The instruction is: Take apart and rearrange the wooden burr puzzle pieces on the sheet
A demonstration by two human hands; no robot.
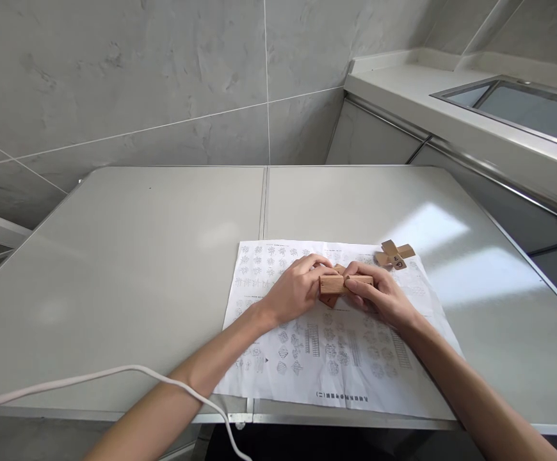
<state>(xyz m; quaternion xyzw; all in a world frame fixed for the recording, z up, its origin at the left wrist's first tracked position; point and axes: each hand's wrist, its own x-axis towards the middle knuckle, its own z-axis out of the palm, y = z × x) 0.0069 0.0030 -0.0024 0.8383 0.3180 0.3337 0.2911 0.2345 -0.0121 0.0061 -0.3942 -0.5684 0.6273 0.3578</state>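
Both hands hold reddish-brown wooden puzzle pieces (332,285) together above a printed sheet. My left hand (302,282) is closed on the left side of the pieces, its fingers curled over the top. On the other side, my right hand (372,288) pinches a bar of the same wood between thumb and fingers. Parts of the pieces are hidden behind the fingers. The paper sheet (298,384) below carries small line drawings of puzzles and lies upside down to me. At its far right corner rests a lighter, cross-shaped wooden puzzle (394,255) with marks on one face.
The pale folding table (115,269) has a seam down its middle. A white cable (129,368) crosses its near left edge and passes over my left forearm. Behind stands a grey tiled wall (163,77); at right is a white counter (403,89) with a framed opening.
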